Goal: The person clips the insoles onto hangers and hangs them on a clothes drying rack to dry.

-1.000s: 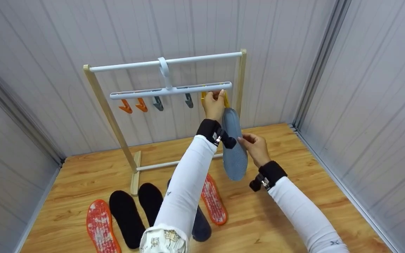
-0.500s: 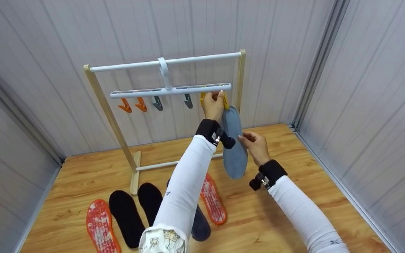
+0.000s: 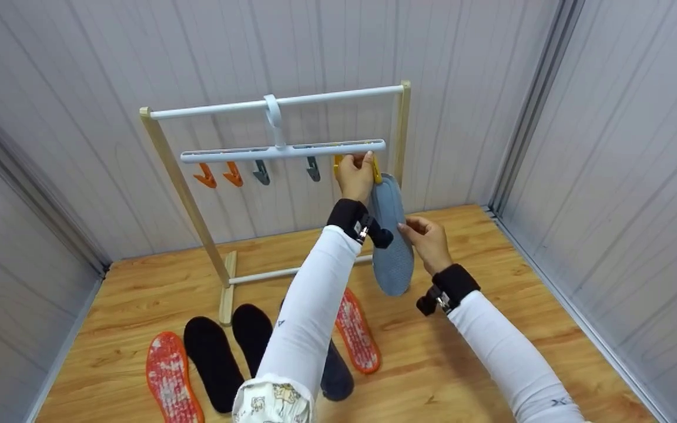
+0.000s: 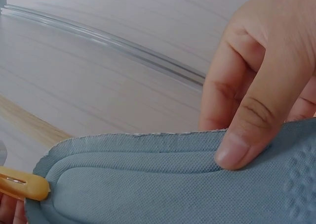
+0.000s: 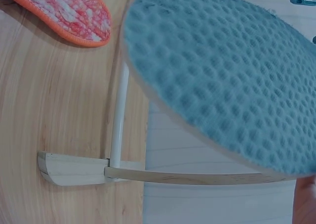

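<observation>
A blue-grey insole [image 3: 393,252] hangs upright below the right end of a light hanger bar [image 3: 233,155]. My left hand [image 3: 355,177] pinches a yellow clip [image 3: 377,170] under that bar; in the left wrist view the yellow clip [image 4: 24,183] laps over the narrow end of the insole [image 4: 143,184]. Thumb and fingers of my right hand [image 3: 429,242] pinch the insole's right edge midway down. The right wrist view shows the insole's dimpled part [image 5: 222,80] up close. A second yellow clip [image 3: 337,164] is partly hidden behind my left hand.
Two orange clips [image 3: 233,174] and two grey clips [image 3: 261,173] hang further left. The hanger hooks on a rack's white rod [image 3: 338,97]. On the wooden floor lie black insoles [image 3: 212,364], a dark insole [image 3: 336,376] and red-and-white insoles [image 3: 174,376], [image 3: 357,335]. Panelled walls stand close around.
The insole has risen slightly toward the yellow clip, together with my right hand. The hanger bar has shifted a little to the left. My left hand stays at the clip.
</observation>
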Action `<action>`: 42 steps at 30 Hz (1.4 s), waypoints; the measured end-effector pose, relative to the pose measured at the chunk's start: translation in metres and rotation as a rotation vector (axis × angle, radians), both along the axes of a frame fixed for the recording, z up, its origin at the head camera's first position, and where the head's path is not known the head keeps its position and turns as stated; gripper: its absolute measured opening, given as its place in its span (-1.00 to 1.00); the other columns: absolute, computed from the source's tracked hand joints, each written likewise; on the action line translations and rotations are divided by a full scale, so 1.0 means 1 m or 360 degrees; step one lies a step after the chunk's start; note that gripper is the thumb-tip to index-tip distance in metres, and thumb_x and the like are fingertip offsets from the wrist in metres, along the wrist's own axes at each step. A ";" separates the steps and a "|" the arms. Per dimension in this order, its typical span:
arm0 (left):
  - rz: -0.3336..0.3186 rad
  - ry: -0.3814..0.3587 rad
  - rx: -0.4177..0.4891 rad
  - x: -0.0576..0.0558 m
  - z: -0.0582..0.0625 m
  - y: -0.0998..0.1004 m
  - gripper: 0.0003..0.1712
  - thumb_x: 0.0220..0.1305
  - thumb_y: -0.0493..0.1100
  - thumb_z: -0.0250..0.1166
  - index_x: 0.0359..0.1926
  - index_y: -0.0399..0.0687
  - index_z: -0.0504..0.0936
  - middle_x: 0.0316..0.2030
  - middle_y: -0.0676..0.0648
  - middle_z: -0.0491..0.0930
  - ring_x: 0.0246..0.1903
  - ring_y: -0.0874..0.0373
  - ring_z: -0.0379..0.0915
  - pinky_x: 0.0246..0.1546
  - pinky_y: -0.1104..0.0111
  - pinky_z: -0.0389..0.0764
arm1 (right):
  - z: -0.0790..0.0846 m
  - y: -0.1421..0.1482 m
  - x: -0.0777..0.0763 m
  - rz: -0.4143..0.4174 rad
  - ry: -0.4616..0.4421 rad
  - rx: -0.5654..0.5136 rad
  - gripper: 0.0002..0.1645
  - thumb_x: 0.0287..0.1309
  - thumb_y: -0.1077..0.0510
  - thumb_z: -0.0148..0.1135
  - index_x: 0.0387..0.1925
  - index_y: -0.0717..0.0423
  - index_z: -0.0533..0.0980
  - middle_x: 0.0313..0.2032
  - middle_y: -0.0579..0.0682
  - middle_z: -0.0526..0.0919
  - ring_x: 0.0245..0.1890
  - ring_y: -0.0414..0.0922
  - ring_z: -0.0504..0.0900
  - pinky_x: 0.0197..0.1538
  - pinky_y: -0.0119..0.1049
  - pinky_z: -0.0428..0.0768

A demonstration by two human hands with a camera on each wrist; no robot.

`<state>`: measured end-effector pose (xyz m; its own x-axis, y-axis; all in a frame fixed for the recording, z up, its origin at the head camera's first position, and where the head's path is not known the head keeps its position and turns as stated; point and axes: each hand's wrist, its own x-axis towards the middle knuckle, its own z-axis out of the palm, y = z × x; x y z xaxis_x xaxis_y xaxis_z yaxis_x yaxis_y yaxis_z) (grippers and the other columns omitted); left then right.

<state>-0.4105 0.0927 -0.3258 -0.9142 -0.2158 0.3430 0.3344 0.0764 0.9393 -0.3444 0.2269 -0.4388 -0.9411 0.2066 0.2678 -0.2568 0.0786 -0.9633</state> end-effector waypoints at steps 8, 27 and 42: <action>-0.0018 -0.0045 0.0106 0.001 -0.001 0.003 -0.76 0.32 -0.21 0.19 -0.16 -0.37 0.56 -0.30 -0.18 0.57 -0.39 0.20 0.42 -0.39 0.51 0.45 | 0.000 0.000 -0.001 -0.0001 -0.0009 -0.0026 -0.69 0.12 0.25 0.30 -0.14 0.40 0.57 -0.43 -0.11 0.61 -0.40 -0.26 0.54 -0.36 -0.47 0.51; -0.0054 0.0060 0.0050 0.003 -0.004 0.002 -0.75 0.33 -0.25 0.15 -0.12 -0.42 0.55 -0.24 -0.24 0.59 -0.26 0.06 0.52 -0.25 0.47 0.51 | -0.007 -0.002 -0.004 -0.0056 0.0004 -0.0065 -0.69 0.12 0.27 0.29 -0.11 0.40 0.57 -0.31 0.00 0.66 -0.29 -0.22 0.58 -0.15 -0.43 0.51; -0.0026 0.0014 0.0062 -0.006 -0.016 -0.005 -0.74 0.32 -0.23 0.18 -0.08 -0.37 0.57 -0.22 -0.21 0.61 -0.26 0.12 0.48 -0.25 0.49 0.48 | -0.028 -0.006 -0.001 -0.0006 -0.0022 -0.0239 -0.70 0.14 0.29 0.27 -0.10 0.40 0.57 -0.26 -0.01 0.70 -0.17 -0.10 0.63 -0.04 -0.41 0.52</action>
<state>-0.4166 0.0880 -0.3421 -0.9148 -0.2140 0.3427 0.3435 0.0344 0.9385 -0.3456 0.2206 -0.4667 -0.9435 0.2470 0.2208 -0.2436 -0.0657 -0.9676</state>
